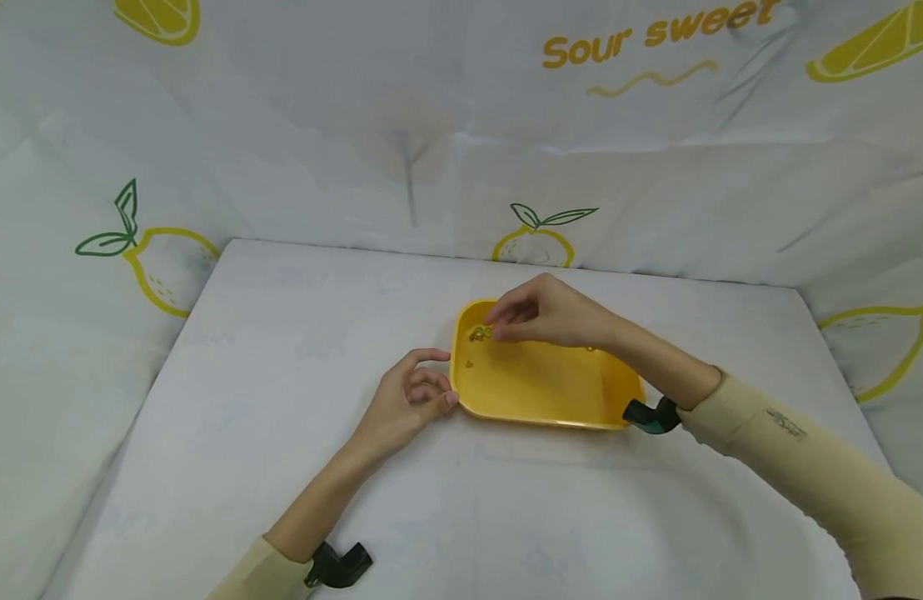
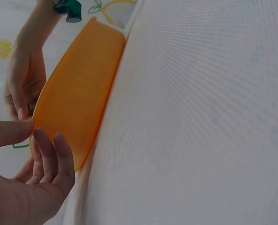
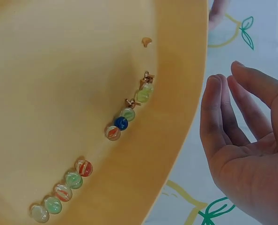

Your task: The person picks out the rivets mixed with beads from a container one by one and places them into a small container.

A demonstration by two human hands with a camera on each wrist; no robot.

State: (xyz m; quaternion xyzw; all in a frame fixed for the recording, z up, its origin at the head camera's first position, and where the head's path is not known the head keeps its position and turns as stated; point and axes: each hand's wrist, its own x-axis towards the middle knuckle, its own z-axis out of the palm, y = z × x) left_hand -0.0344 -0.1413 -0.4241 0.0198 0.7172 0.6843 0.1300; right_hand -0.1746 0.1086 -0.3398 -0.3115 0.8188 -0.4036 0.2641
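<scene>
A yellow tray lies on the white table. My left hand holds its left end, thumb at the front corner and index finger by the left wall; the left wrist view shows the thumb on the rim. Over the tray's back left part hovers my right hand, fingers bent and a gap between thumb and fingertips in the right wrist view; nothing shows between them. Glass marbles, green, orange-streaked and blue, lie along the tray's edge. Among and beside them are small copper-coloured pieces, their kind unclear.
The white table extends around the tray. Behind it hangs a white cloth printed with lemons. Black wrist mounts stick out from both forearms; the right one overlaps the tray's front right corner in the head view.
</scene>
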